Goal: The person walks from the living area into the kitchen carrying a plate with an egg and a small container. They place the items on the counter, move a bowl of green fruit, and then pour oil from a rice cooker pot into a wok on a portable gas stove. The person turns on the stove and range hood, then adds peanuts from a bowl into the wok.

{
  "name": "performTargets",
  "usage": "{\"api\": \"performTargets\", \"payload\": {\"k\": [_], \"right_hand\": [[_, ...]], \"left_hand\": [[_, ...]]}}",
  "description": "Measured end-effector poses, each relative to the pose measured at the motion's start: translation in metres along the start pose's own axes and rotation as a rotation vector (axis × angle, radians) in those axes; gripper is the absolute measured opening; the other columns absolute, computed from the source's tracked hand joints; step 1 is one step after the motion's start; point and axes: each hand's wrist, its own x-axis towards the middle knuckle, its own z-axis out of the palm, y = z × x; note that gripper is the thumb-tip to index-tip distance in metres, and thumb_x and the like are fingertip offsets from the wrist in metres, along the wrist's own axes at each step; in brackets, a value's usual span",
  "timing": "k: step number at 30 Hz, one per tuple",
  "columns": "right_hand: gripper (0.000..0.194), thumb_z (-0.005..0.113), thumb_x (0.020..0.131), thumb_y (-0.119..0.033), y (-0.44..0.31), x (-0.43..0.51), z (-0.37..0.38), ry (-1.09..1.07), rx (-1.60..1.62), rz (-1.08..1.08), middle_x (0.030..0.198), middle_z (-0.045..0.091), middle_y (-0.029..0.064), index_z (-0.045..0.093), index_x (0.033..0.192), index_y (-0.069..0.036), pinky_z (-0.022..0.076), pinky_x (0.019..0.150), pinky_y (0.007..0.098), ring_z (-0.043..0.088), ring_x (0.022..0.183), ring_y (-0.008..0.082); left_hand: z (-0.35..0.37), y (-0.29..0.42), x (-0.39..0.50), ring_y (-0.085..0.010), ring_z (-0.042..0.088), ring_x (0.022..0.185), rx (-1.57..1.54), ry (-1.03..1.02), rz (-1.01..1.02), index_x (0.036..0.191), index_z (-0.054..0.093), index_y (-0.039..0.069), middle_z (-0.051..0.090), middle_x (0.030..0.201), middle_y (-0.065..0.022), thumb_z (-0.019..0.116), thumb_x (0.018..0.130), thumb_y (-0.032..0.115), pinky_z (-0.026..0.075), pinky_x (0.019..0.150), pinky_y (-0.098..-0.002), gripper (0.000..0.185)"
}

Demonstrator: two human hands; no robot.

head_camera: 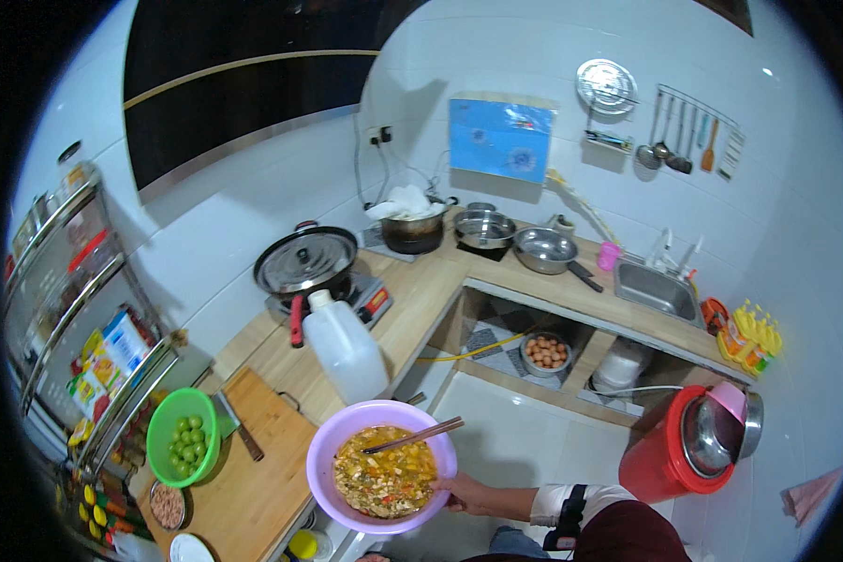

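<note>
My right hand (461, 494) grips the right rim of a purple plastic bowl (321, 456), held at the front edge of the wooden counter. A chunky yellow-orange mixture (386, 471) with pale bits and some red pieces fills much of it. Brown chopsticks (421, 434) lean in the mixture, their ends over the right rim. My left hand is out of view. Just behind the bowl stands a translucent plastic jug (348, 351) with a white cap. To the left lie a wooden cutting board (281, 428) and a cleaver (251, 444), beside a green basin (156, 442) of round green fruit (188, 444).
A lidded wok (305, 260) sits on a portable stove (372, 302), its red handle near the jug. Pans (544, 249) line the counter towards the sink (660, 288). A red bucket (646, 456) stands right of my arm. A metal rack (105, 281) borders the left side.
</note>
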Motion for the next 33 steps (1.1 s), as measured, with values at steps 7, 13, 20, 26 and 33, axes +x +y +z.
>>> {"api": "performTargets", "payload": {"k": [7,13,20,26,33], "right_hand": [[0.015,0.055,0.080,-0.020,-0.023,-0.054,-0.107,0.178,0.142,-0.092,0.057,0.045,0.0020,0.048,0.080,-0.007,0.0218,0.032,0.0225,0.036,0.041,0.0096],[0.013,0.057,0.078,-0.015,-0.046,-0.093,-0.221,0.293,0.317,-0.178,0.058,0.045,0.0024,0.048,0.076,-0.006,0.0235,0.032,0.0246,0.036,0.040,0.0105],[0.010,0.055,0.080,-0.013,-0.072,-0.122,-0.337,0.469,0.374,-0.284,0.061,0.047,0.0033,0.047,0.078,-0.007,0.0226,0.032,0.0241,0.036,0.040,0.0114],[0.012,0.055,0.077,-0.013,-0.102,-0.127,-0.402,0.548,0.522,-0.346,0.057,0.043,0.0026,0.047,0.072,-0.007,0.0241,0.034,0.0248,0.037,0.041,0.0126],[0.012,0.049,0.081,-0.017,-0.150,-0.096,-0.464,0.634,0.571,-0.468,0.058,0.043,0.0023,0.046,0.074,-0.008,0.0233,0.035,0.0226,0.036,0.043,0.0123]], "left_hand": [[0.047,0.044,0.089,-0.0097,0.056,0.066,0.280,-0.226,0.000,0.086,0.056,0.001,0.061,0.076,-0.0024,0.053,0.086,0.022,0.046,0.061,-0.0241,0.021],[0.131,0.104,0.156,-0.0097,0.054,0.066,0.374,-0.359,0.154,0.086,0.057,0.002,0.060,0.075,-0.0029,0.052,0.086,0.024,0.045,0.060,-0.0242,0.023],[0.220,0.163,0.227,-0.0091,0.054,0.066,0.402,-0.403,0.214,0.085,0.056,0.001,0.059,0.076,-0.0029,0.054,0.085,0.024,0.045,0.061,-0.0244,0.023],[0.253,0.215,0.278,-0.0086,0.053,0.067,0.565,-0.457,0.161,0.087,0.056,0.003,0.059,0.077,-0.0021,0.053,0.086,0.025,0.044,0.059,-0.0235,0.023],[0.282,0.290,0.382,-0.0087,0.054,0.066,0.584,-0.516,0.240,0.087,0.057,0.003,0.059,0.077,-0.0016,0.052,0.086,0.025,0.044,0.057,-0.0236,0.023]]}}
